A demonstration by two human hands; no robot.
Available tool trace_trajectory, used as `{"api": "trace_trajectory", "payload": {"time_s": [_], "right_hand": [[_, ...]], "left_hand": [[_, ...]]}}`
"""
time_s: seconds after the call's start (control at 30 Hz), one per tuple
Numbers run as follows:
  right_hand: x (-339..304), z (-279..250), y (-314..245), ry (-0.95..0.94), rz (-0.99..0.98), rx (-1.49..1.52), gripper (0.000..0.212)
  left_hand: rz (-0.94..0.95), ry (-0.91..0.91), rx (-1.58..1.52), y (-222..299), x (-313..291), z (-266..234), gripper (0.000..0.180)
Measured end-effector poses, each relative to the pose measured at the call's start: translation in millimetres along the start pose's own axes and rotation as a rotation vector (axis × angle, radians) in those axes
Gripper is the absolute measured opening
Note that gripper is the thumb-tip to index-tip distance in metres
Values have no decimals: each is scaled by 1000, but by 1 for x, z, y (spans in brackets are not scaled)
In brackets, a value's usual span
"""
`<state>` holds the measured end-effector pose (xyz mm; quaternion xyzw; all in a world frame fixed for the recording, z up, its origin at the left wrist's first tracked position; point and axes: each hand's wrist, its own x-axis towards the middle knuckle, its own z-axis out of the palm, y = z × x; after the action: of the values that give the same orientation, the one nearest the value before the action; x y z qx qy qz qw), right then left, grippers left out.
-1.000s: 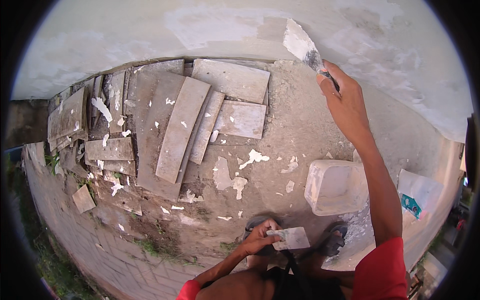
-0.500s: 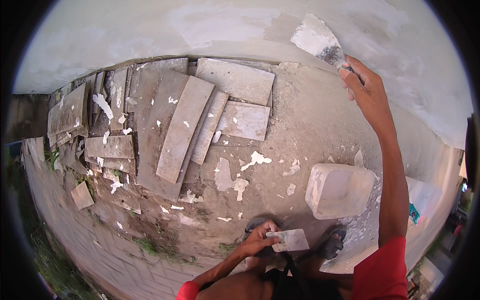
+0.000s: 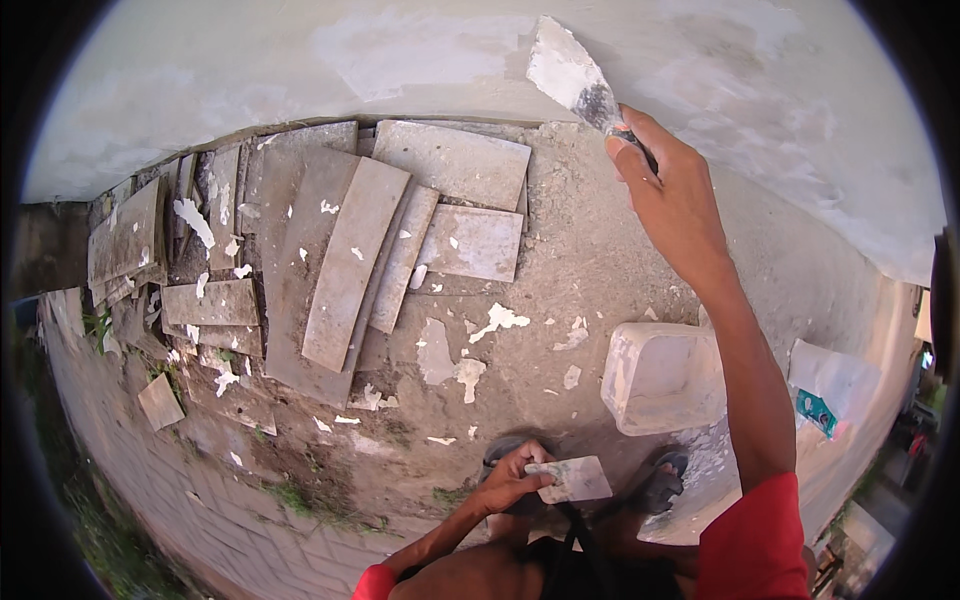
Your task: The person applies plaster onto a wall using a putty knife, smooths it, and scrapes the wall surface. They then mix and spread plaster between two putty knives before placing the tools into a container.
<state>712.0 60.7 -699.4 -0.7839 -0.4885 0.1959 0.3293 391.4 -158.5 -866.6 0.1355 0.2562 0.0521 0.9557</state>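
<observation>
My right hand (image 3: 672, 185) is closed round the dark handle of a putty knife (image 3: 568, 68), its wide blade coated with white filler. The blade lies against or just off the pale wall (image 3: 420, 50), beside whiter smeared patches; I cannot tell whether it touches. Low in front of my body, my left hand (image 3: 512, 480) grips a small flat scraper (image 3: 575, 479) by one end. Its pale rectangular blade, smudged with grey, points to the right.
A whitish plastic tub (image 3: 660, 380) stands on the ground right of my feet. Beyond my right forearm lies a white and teal bag (image 3: 825, 400). Broken boards (image 3: 365, 260) are stacked along the wall at left, with paint flakes (image 3: 500, 320) scattered about.
My right hand has moved left along the wall with the putty knife. More of the bag shows beside my forearm. My left hand holds the scraper much as before.
</observation>
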Motion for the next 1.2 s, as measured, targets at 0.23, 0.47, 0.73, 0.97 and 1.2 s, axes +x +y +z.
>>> {"api": "trace_trajectory", "payload": {"time_s": [0.23, 0.47, 0.73, 0.97, 1.2], "right_hand": [[-50, -31, 23, 131, 305, 51, 42], [-11, 14, 38, -261, -68, -130, 37], [40, 40, 69, -100, -204, -241, 37], [-5, -19, 112, 98, -11, -377, 36], [-39, 18, 28, -238, 81, -51, 25]], "left_hand": [[-9, 65, 83, 9, -9, -1, 22], [-1, 36, 51, 8, -7, 0, 21], [-16, 30, 95, 4, -4, -3, 25], [-20, 45, 88, 8, -6, -1, 21], [-3, 47, 115, 4, -6, -4, 21]]}}
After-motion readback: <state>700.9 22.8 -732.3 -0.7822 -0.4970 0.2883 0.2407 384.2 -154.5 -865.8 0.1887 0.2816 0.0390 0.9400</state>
